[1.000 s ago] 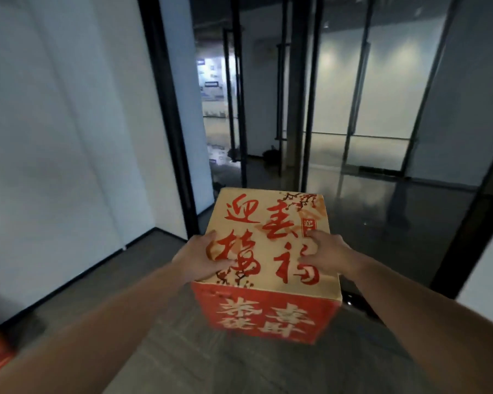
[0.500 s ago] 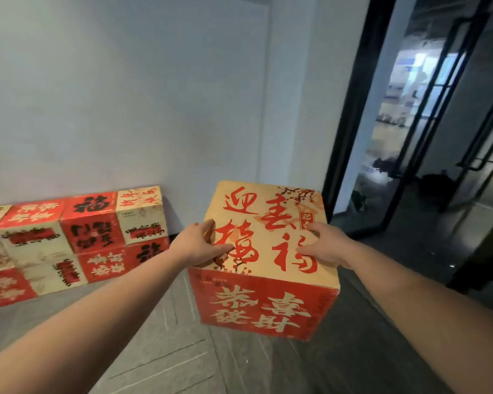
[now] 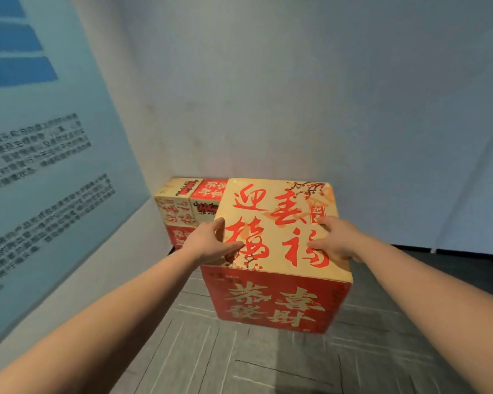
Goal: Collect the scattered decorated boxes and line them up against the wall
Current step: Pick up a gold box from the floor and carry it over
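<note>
We see a grey plank floor [image 3: 256, 362] running up to a pale wall [image 3: 296, 95], and on the left a light blue panel [image 3: 49, 172] printed with blurred dark text. Stacked boxes [image 3: 182, 211] in red and cream stand against the wall in the corner, partly hidden. In front of them we see the decorated box [image 3: 279, 251], cream on top with large red characters and red on its near face with gold characters, held above the floor between both hands. The left hand [image 3: 208, 244] grips its left top edge, thumb lying on the top and fingers curled down the side out of sight. The right hand [image 3: 335, 241] grips the right top edge likewise, thumb and forefinger spread on the lid
</note>
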`<state>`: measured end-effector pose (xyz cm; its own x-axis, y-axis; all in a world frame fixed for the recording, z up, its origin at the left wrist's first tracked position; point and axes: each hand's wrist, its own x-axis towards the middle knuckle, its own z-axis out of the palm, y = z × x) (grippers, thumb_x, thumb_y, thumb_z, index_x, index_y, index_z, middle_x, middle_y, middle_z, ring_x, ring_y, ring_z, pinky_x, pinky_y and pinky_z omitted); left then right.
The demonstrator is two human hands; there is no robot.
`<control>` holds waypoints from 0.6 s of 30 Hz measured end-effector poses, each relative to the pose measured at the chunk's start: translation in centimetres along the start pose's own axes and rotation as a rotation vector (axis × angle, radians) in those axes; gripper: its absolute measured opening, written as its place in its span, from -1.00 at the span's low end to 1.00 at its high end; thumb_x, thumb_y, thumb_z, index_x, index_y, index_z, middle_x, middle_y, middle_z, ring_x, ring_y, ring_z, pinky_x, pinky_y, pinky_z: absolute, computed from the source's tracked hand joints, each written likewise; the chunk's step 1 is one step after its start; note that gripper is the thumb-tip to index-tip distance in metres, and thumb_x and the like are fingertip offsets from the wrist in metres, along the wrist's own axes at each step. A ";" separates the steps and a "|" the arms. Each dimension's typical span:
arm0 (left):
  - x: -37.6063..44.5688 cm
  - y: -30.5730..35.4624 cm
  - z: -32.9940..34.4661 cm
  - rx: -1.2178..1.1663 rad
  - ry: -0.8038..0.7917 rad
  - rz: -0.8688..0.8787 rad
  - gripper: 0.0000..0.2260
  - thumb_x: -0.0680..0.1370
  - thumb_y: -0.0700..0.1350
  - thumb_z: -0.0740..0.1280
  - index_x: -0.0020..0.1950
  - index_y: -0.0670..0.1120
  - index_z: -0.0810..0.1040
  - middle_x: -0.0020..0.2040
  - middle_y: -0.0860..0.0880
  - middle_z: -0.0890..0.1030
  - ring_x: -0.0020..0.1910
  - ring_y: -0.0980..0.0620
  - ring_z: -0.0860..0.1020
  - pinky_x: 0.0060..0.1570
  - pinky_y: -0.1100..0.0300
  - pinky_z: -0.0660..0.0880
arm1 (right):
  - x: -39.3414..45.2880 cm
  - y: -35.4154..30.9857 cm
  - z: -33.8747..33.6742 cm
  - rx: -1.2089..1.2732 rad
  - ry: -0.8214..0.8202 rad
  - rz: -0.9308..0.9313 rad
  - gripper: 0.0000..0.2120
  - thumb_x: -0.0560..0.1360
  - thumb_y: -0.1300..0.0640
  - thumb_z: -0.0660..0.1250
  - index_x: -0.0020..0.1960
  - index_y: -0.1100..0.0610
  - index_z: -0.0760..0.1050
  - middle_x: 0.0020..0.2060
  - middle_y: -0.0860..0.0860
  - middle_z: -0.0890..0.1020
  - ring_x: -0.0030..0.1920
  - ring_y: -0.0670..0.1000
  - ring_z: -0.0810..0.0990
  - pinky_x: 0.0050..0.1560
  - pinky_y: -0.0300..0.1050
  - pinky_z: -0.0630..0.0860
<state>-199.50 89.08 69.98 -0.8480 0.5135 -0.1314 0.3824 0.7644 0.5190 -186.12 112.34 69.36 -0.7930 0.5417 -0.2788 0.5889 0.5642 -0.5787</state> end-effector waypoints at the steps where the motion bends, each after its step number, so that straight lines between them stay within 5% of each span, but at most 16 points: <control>1: 1.0 -1.3 -1.1 -0.014 0.019 -0.026 -0.27 0.44 0.20 0.40 0.50 -0.03 0.22 0.43 -0.03 0.37 0.34 -0.07 0.41 0.21 0.01 0.44 | 1.7 -1.9 0.5 -0.016 -0.013 -0.035 -0.28 0.46 -0.08 0.43 0.52 -0.03 0.19 0.39 0.07 0.37 0.31 0.14 0.44 0.19 0.02 0.50; 7: 7.4 -8.8 -8.0 -0.093 0.098 -0.139 -0.25 0.43 0.21 0.40 0.52 0.01 0.18 0.45 -0.01 0.35 0.35 -0.06 0.40 0.22 0.03 0.42 | 9.9 -13.2 3.5 -0.091 -0.043 -0.166 -0.31 0.49 -0.07 0.40 0.52 -0.01 0.19 0.41 0.06 0.36 0.35 0.10 0.42 0.12 -0.08 0.47; 18: 24.8 -19.1 -20.2 -0.100 0.111 -0.059 -0.29 0.46 0.20 0.37 0.52 0.03 0.18 0.42 0.04 0.39 0.33 0.00 0.43 0.08 0.15 0.41 | 23.8 -29.8 7.6 -0.093 0.025 -0.148 -0.33 0.51 -0.09 0.37 0.52 0.04 0.20 0.43 0.06 0.35 0.39 0.12 0.38 0.25 0.00 0.45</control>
<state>-235.25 79.37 73.85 -0.9053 0.4184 -0.0727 0.2971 0.7463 0.5956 -223.67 103.66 74.11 -0.8688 0.4628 -0.1762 0.4788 0.6938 -0.5380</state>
